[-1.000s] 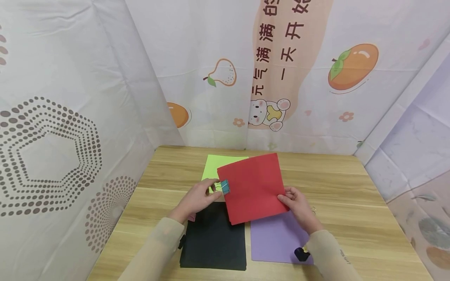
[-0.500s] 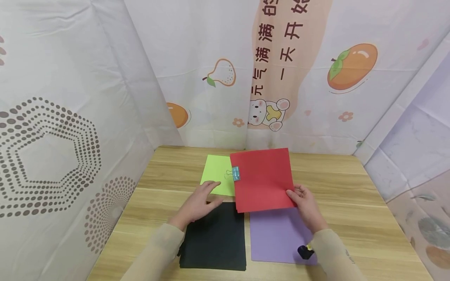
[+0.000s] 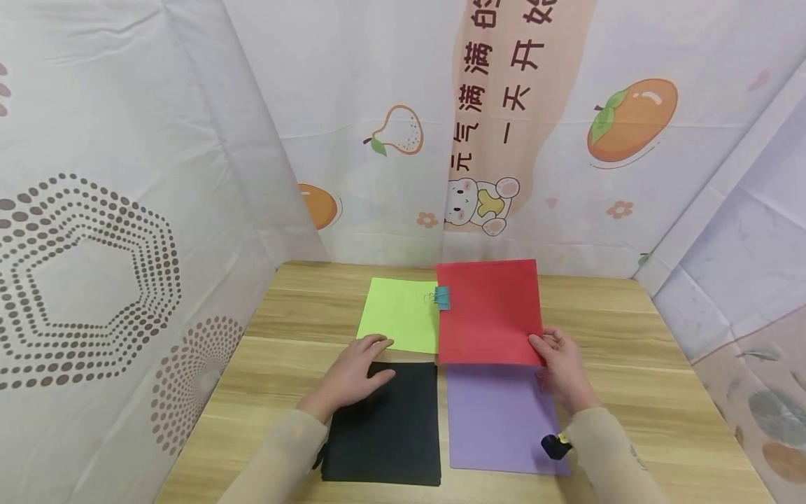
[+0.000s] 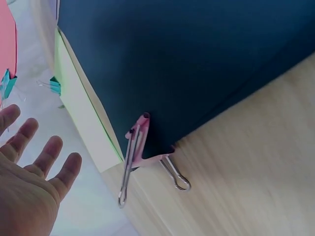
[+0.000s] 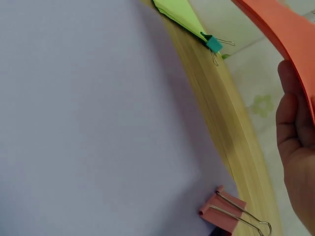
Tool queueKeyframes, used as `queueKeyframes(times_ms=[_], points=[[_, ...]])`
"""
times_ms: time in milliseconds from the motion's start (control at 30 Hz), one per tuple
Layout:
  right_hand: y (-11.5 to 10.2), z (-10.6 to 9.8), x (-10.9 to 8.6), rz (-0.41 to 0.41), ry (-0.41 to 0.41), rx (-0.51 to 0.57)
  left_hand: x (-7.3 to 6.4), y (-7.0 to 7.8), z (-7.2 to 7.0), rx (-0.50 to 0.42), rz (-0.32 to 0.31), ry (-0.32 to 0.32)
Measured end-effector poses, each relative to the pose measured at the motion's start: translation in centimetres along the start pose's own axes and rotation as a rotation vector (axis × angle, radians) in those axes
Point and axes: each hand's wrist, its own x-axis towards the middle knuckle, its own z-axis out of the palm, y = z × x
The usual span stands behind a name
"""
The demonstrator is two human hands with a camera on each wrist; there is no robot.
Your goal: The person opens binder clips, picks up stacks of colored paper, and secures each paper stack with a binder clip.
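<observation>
My right hand (image 3: 564, 367) pinches a stack of red paper (image 3: 491, 315) at its lower right edge, thumb in front, fingers behind. The stack is raised and tilted, overlapping the green paper's right part in the head view. A teal binder clip (image 3: 443, 297) grips its left edge. My left hand (image 3: 352, 374), fingers spread and holding nothing, hovers over the black paper (image 3: 384, 434). A pink binder clip (image 4: 140, 145) is on a corner of the black stack. Purple paper (image 3: 497, 420) lies below my right hand, with another pink binder clip (image 5: 224, 209) at its edge.
Green paper (image 3: 399, 315) lies at the back of the wooden table (image 3: 302, 301), with a teal binder clip (image 5: 212, 43) on it. A printed white curtain (image 3: 352, 70) hangs right behind the table. A small black device (image 3: 555, 446) shows at the right wrist.
My left hand has let go of the red stack's teal clip and drawn back over the black paper. My right hand has carried the red stack rightward and back, straightening it.
</observation>
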Motion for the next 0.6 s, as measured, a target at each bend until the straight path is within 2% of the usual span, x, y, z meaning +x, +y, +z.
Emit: queueKeyframes(times_ms=[200, 433, 600], points=[[0.1, -0.7, 0.3, -0.01, 0.033, -0.042, -0.6, -0.3, 0.0, 0.014, -0.005, 0.01], [0.0, -1.0, 0.7, -0.037, 0.045, 0.105, -1.1, -1.1, 0.2, 0.051, -0.032, 0.02], [0.0, -1.3, 1.0, -0.018, 0.04, 0.121, -1.4, -1.7, 0.3, 0.079, -0.053, 0.033]])
